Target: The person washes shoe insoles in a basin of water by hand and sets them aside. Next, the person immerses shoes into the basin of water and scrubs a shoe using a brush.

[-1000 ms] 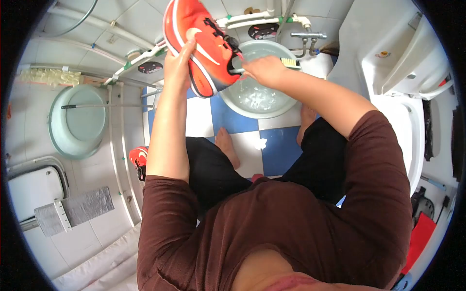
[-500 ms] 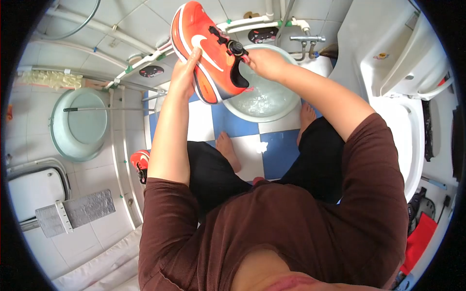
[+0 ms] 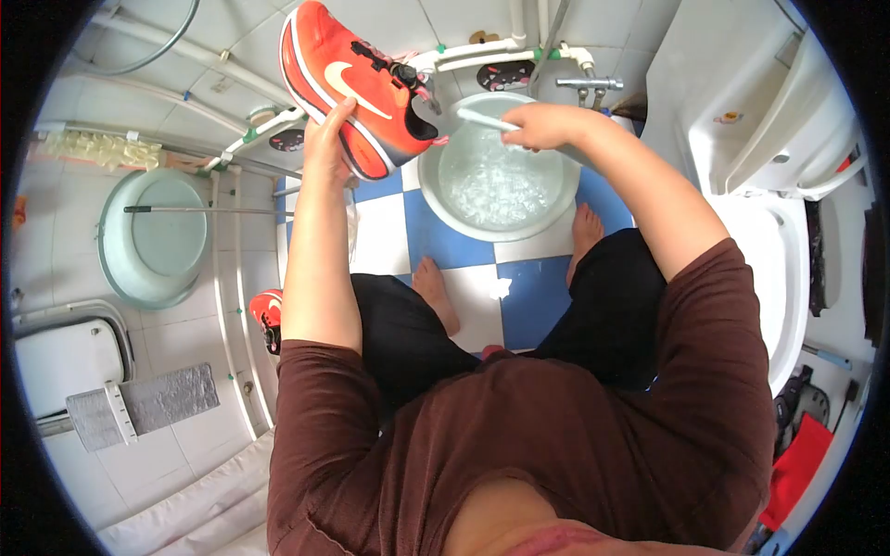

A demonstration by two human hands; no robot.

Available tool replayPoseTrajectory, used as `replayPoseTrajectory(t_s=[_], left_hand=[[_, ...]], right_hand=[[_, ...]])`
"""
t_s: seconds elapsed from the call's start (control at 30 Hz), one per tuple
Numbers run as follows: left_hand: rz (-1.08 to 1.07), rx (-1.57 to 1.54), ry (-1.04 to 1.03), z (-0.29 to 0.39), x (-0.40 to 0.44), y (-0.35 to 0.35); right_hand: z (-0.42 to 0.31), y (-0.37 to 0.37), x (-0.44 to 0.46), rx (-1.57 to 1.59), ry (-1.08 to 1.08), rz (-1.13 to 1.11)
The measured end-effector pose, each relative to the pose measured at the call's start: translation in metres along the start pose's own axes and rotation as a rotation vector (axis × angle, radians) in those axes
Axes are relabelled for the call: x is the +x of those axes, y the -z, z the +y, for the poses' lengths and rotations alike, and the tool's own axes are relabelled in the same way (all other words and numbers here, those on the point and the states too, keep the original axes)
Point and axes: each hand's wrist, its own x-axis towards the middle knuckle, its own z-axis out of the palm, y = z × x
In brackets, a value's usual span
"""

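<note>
Checkered floor (image 3: 533, 310), orange shoe (image 3: 348, 79) clasped in left hand (image 3: 327, 148), thumb (image 3: 345, 108) on its side, right hand (image 3: 549, 126) gripping brush (image 3: 484, 120)

Bright scene, soft shadows. Strong fisheye: black corners, bluish fringe around the lens circle, slim white wall pipes (image 3: 220, 269) bowing at left. White glossy washbasin (image 3: 774, 259) at right clips to near-pure white; small blown-out glare patch on blue-and-white checkered tile floor (image 3: 473, 310). Sparkle on clear water (image 3: 501, 190) in pale green round plastic tub (image 3: 491, 233). Orange-red sports shoe (image 3: 366, 93) evenly lit, fairly sharp; black fabric trousers (image 3: 603, 301) near-featureless
</note>
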Motion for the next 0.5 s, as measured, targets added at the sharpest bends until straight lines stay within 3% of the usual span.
replayPoseTrajectory(t_s=[0.07,0.2,0.33,0.43,0.5], left_hand=[[-0.002,-0.004,-0.004,0.003,0.001,0.003],[-0.128,0.040,-0.023,0.004,-0.004,-0.008],[-0.176,0.203,-0.087,0.000,-0.007,-0.019],[-0.238,0.281,-0.147,0.000,-0.008,-0.020],[-0.241,0.269,-0.121,0.000,-0.012,-0.021]], right_hand=[[0.005,0.005,-0.001,0.192,-0.075,0.005],[-0.007,-0.006,0.015,0.955,-0.073,-0.013],[-0.018,-0.016,0.027,1.217,-0.176,0.098],[0.014,-0.025,0.043,0.683,-0.264,0.221],[0.033,-0.040,0.052,0.601,-0.260,0.193]])
